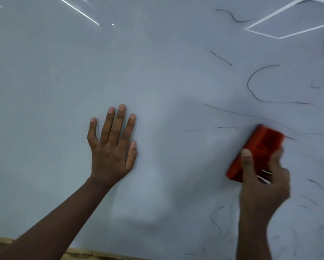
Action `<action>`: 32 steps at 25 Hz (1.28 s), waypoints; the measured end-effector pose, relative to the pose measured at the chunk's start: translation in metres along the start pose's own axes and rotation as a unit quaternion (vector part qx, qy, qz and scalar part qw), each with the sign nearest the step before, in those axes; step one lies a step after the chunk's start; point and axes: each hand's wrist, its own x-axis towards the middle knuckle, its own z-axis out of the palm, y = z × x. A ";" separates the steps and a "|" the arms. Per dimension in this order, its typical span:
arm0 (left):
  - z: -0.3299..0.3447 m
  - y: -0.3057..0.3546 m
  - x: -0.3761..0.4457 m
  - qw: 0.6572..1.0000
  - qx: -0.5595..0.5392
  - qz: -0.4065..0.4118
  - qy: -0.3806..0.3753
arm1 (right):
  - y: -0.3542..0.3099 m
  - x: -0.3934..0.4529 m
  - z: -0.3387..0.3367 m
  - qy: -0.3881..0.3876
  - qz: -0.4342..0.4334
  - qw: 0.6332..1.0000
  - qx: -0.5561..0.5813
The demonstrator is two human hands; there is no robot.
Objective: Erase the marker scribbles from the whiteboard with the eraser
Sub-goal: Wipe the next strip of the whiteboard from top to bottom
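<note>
Right hand grips a red whiteboard eraser, thumb curled over its near side and fingers wrapped round the far side, pressing it flat against the whiteboard. Its long axis tilts from lower left up to upper right, and its upper end is blurred. Black marker scribbles lie all around this hand: a large open curve above and slightly right of the eraser, long thin strokes just above and to its left, short ticks to the right and below. Every stroke is on the right side, so the right hand is much the nearer. Left hand rests flat on the board well apart to the left, fingers straight and spread, holding nothing, on a part with no marks. Nothing stands between eraser and scribbles. A wooden edge shows along the bottom
</note>
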 end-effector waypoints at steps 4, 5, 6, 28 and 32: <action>0.000 -0.001 0.000 1.000 -0.001 0.004 0.000 | -0.032 -0.071 0.047 -0.143 -0.197 0.963 -0.118; 0.000 -0.001 0.000 1.000 0.000 0.003 -0.001 | -0.035 -0.087 0.053 -0.173 -0.230 0.947 -0.140; 0.000 -0.001 0.000 1.000 0.001 0.002 -0.004 | -0.036 -0.099 0.056 -0.192 -0.255 0.935 -0.156; -0.006 0.005 0.014 0.999 0.009 -0.027 0.029 | -0.075 -0.049 0.056 -0.233 -0.384 0.873 -0.189; -0.018 -0.005 0.079 0.997 0.015 -0.044 0.059 | -0.086 -0.019 0.057 -0.196 -0.399 0.879 -0.171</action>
